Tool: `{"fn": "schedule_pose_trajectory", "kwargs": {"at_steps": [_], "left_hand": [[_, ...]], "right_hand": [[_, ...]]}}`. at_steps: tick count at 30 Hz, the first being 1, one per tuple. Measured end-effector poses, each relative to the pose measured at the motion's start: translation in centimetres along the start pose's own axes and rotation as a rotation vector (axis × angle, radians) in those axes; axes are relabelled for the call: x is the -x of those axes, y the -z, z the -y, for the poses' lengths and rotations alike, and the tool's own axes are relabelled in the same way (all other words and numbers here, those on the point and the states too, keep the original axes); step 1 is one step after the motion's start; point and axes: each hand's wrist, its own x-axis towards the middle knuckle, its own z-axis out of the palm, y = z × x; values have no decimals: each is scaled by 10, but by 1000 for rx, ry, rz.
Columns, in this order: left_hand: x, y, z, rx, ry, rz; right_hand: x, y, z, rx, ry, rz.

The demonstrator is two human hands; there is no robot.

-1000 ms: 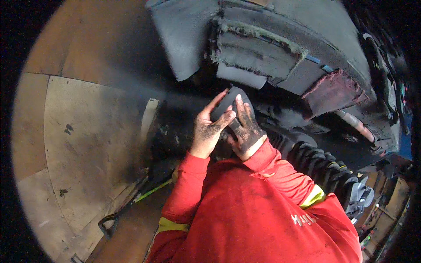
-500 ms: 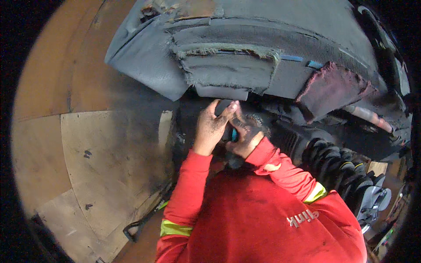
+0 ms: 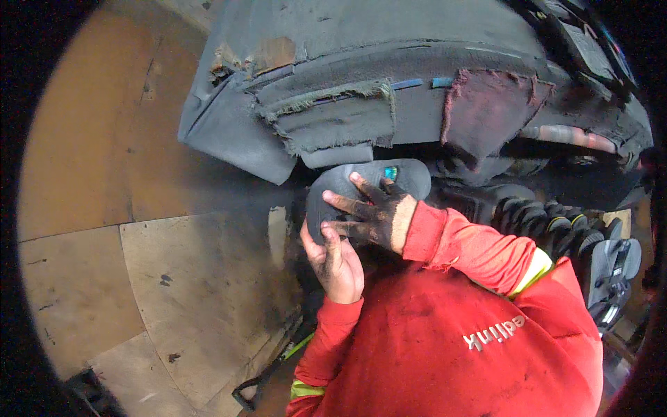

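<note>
A grey sandal sole [image 3: 410,175] with a small blue-green patch lies across my hands, its broad surface facing up. My left hand [image 3: 338,272] is closed on its left end, with the thumb at the near edge. Blackened fingers of my right hand [image 3: 379,221] are spread flat over the sole's top, pressing or resting on it. Whether straps are fitted under that hand is hidden. Just beyond the sole hangs a frayed grey cloth [image 3: 340,121] on the front of a worn, dust-covered workbench [image 3: 389,28].
A reddish ragged cloth [image 3: 486,111] hangs from the bench front. To the right stands a row of dark sandals [image 3: 531,226], with a grey sandal [image 3: 615,260] at its near end. Brown sheets [image 3: 201,278] cover the floor at left. A dark, curved handle [image 3: 248,393] lies near my left arm.
The sole has turned from edge-on to broad side up. My right hand has opened and spread across it, while my left hand has shifted down to its left end.
</note>
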Motion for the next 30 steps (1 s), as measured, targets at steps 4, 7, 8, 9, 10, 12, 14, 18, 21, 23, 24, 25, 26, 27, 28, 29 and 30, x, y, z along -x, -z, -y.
{"fn": "schedule_pose_trajectory", "kwargs": {"at_steps": [4,7,8,9,10,12,14,18,21,23,24,25,26,27,28,29,30], "left_hand": [[8,2,-24,-38,-96,-34],[14,9,-42,-35,-127,-79],[16,12,-47,-36,-164,-65],[18,15,-53,-42,-184,-77],[21,20,-58,-45,-209,-86],[30,30,-72,-19,-256,-156],[43,43,-93,-38,-283,-202],[71,70,-131,586,-319,58],[68,81,-117,464,-30,242],[32,83,-75,483,236,239],[19,84,-58,492,367,243],[7,86,-44,499,502,251],[1,87,-32,296,345,135],[-3,86,-22,91,193,20],[-7,85,-17,250,287,-42],[-8,83,-14,414,367,-88],[-11,78,-13,306,399,-103]], "right_hand": [[-20,6,11,-46,104,-2],[-39,18,20,-170,198,106],[-45,24,25,-159,225,108],[-52,29,30,-164,250,74],[-61,35,37,-196,267,113],[-73,47,54,-323,279,159],[-80,58,81,-154,303,-16],[-91,55,139,-301,345,-233],[-91,40,175,-476,199,-667],[-77,33,172,-324,-107,-633],[-69,32,161,-105,-286,-439],[-57,32,143,-316,-389,-439],[-43,32,123,-523,-496,-461],[-16,29,98,-704,-372,-537],[19,38,65,-880,-284,-623],[39,32,51,-1347,-526,-611],[57,24,38,-1955,-808,-793]]}}
